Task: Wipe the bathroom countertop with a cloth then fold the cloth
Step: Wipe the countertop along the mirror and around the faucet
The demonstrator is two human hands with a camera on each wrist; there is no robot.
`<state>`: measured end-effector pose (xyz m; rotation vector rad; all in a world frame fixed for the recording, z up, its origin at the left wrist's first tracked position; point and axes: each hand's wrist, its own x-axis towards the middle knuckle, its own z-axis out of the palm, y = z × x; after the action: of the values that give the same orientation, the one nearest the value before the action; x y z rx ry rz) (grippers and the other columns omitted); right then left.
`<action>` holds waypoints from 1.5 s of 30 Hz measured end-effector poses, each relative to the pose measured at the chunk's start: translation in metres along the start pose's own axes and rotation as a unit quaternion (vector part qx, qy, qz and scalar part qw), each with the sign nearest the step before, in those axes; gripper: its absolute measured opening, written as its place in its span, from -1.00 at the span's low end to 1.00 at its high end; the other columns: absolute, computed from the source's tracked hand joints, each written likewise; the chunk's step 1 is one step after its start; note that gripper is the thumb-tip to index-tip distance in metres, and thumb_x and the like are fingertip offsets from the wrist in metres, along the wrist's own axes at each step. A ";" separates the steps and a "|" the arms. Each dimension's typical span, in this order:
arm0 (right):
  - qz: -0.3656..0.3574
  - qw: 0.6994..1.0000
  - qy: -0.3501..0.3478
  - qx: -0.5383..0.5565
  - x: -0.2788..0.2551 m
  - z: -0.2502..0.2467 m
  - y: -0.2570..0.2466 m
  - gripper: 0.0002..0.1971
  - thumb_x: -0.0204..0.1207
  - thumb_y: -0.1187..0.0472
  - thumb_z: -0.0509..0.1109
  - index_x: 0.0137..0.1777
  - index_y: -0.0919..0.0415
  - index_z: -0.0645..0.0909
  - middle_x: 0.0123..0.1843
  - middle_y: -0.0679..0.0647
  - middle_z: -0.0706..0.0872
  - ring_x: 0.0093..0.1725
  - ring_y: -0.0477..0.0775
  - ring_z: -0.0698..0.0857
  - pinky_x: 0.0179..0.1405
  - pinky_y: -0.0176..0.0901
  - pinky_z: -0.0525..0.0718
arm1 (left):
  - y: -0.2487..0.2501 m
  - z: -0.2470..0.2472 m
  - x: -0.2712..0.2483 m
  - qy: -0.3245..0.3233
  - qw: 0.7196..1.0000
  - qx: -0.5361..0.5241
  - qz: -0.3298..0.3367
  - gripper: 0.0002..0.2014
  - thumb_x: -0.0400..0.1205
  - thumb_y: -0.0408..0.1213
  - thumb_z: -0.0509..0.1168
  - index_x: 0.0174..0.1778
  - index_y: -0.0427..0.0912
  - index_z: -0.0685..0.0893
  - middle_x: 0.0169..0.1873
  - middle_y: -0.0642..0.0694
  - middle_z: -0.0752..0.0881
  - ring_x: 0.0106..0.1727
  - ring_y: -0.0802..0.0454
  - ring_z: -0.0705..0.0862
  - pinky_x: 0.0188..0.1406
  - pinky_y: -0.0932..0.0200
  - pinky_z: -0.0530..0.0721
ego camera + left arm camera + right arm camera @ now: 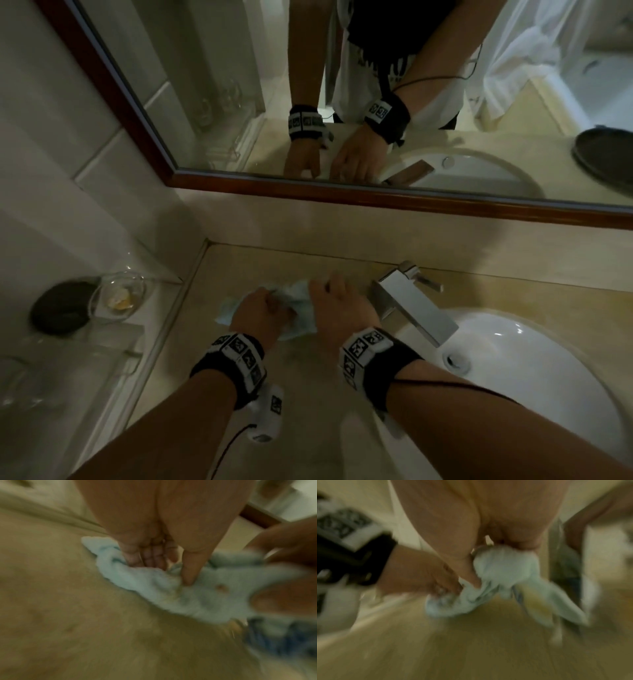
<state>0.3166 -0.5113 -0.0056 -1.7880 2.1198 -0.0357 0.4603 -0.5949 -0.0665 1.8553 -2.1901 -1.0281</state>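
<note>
A crumpled pale blue cloth (pixel 301 310) lies on the beige countertop (pixel 308 377), left of the tap. My left hand (pixel 263 310) grips its left part, fingers curled into the folds (pixel 154 559). My right hand (pixel 334 299) holds the cloth's right part, with a bunch of it (pixel 505 563) gathered under the fingers. The cloth (pixel 197 595) stretches between both hands, and one loose corner (pixel 556 608) hangs down toward the counter. Both wrist views are blurred.
A chrome tap (pixel 407 298) stands right beside my right hand, over a white basin (pixel 534 370). A glass shelf at the left carries a dark round object (pixel 60 306) and a glass dish (pixel 118 296). A framed mirror (pixel 376 102) hangs on the wall behind.
</note>
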 end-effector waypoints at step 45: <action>0.250 0.949 -0.063 0.184 0.009 -0.058 0.246 -0.60 0.69 0.19 0.20 0.48 -0.12 0.55 0.30 0.16 0.68 0.06 0.15 0.66 0.00 -0.17 0.61 | 0.167 0.078 0.095 -0.409 0.899 -0.156 0.005 -0.64 0.74 -0.06 0.21 0.30 -0.23 0.64 0.40 -0.43 0.60 0.21 -0.20 0.57 0.25 -0.03 0.48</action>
<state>0.0650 -0.4835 -0.0158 -0.9899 2.2313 -0.1684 0.2588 -0.6422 -0.0689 1.3895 -2.1482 -2.3182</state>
